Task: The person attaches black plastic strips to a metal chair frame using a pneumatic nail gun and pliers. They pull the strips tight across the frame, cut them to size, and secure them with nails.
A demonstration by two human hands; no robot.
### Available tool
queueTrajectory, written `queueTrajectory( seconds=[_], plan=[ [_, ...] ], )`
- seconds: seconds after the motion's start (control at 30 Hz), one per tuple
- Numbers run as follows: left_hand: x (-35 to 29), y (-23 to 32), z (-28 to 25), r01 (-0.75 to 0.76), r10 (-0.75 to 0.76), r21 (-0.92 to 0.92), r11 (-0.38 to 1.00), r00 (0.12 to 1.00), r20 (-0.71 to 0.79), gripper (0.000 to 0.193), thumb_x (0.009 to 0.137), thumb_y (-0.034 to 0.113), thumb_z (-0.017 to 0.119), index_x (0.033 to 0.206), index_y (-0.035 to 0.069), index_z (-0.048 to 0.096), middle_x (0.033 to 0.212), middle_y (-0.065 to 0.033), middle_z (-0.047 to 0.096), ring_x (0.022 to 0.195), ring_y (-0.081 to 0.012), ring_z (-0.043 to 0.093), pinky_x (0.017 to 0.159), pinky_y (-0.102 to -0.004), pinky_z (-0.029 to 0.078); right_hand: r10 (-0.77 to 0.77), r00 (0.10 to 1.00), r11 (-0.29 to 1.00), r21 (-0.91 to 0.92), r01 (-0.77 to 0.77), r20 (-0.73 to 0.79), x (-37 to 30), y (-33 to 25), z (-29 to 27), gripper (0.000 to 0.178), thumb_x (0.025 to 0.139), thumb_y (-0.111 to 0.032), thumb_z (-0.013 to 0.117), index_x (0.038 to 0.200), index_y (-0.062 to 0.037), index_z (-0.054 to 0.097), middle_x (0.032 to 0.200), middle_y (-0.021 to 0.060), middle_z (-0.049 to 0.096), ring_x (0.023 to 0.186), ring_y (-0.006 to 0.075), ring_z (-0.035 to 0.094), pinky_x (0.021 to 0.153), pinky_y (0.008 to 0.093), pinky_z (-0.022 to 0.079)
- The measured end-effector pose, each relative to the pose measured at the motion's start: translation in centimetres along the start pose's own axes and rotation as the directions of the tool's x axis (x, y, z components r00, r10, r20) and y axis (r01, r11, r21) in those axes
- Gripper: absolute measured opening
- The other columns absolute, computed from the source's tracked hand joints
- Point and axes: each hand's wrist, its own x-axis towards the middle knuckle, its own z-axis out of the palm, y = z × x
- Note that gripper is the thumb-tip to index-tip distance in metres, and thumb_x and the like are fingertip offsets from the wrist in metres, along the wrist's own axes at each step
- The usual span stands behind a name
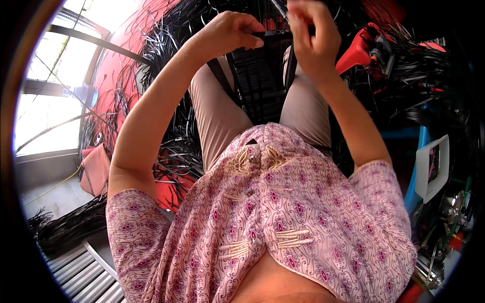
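Observation:
Between my knees stands a black frame with black strips (255, 76) woven across it. My left hand (227, 34) is closed at its top edge, thumb and fingers pinching the end of a dark bar (277, 34) that has small round marks. My right hand (317, 40) is at the bar's other end, fingers curled and partly smeared by motion; what they hold is hidden. A thin grey metal rod (279, 8) slants down beside the right fingertips, and I cannot tell whether they grip it.
Loose black strips (174, 131) lie heaped around both legs. A red plastic piece (356, 50) with a dark tool (379, 55) is at the right. Lower right are a white-rimmed container (439, 171) and metal parts (432, 267). At the left are a pink bag (95, 170) and a window (50, 111).

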Motion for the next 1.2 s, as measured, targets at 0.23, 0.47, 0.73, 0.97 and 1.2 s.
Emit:
queueTrajectory(
  seconds=[0.23,0.47,0.73,0.97,1.2],
  plan=[
    [0.0,-0.7,-0.6,0.123,-0.114,-0.108,0.986,0.99,0.089,0.039,0.081,0.015,0.076,0.115,-0.002,0.067,0.087,-0.0063,0.07,0.073,-0.0117,0.066,0.064,-0.0251,0.052,-0.159,0.932,0.969,-0.129,0.21,0.326,-8.4,-0.9,-0.9,0.035,0.071,0.0,0.071,0.103,-0.015,0.071,0.099,0.0034,0.062,0.08,0.0224,0.064,0.072,0.0337,0.05],
    [-0.1,-0.4,-0.8,0.078,-0.067,-0.135,0.988,0.994,0.087,0.036,0.078,0.015,0.079,0.109,-0.002,0.07,0.081,-0.0038,0.07,0.076,-0.0106,0.066,0.071,-0.0264,0.051,-0.237,0.951,0.964,-0.07,0.255,0.198,-1.5,-1.1,0.2,0.011,0.08,-0.011,0.075,0.09,-0.011,0.07,0.08,0.0035,0.065,0.074,0.023,0.064,0.067,0.0348,0.049],
    [-0.8,0.4,-0.5,0.053,-0.056,-0.031,0.998,0.995,-0.087,0.046,0.074,0.017,0.084,0.114,0.0,0.066,0.097,-0.0086,0.071,0.092,-0.019,0.069,0.086,-0.0318,0.055,0.265,0.767,0.944,0.005,-0.329,0.584,3.4,3.0,3.2,0.025,0.085,-0.031,0.071,0.083,-0.0057,0.072,0.068,0.0117,0.066,0.062,0.0284,0.064,0.061,0.0354,0.05],
    [-2.6,0.8,2.2,-0.066,0.263,0.392,0.918,0.841,-0.473,0.052,0.07,0.018,0.086,0.116,0.007,0.062,0.102,-0.0093,0.065,0.091,-0.0243,0.068,0.08,-0.0365,0.055,0.406,0.476,0.864,-0.158,-0.478,0.78,4.6,5.0,3.7,0.024,0.077,-0.03,0.076,0.083,-0.007,0.076,0.073,0.0099,0.071,0.068,0.0222,0.068,0.068,0.0333,0.051],
    [-2.4,-0.1,2.5,-0.347,0.659,0.727,0.592,0.728,-0.19,0.031,0.075,0.015,0.079,0.104,0.008,0.07,0.103,-0.0065,0.065,0.095,-0.0265,0.065,0.082,-0.0369,0.053,0.402,0.391,0.905,-0.294,-0.309,0.828,5.1,6.7,5.2,0.029,0.072,-0.034,0.075,0.088,-0.0092,0.078,0.077,0.0118,0.072,0.074,0.0216,0.068,0.076,0.0331,0.052]
  ],
)
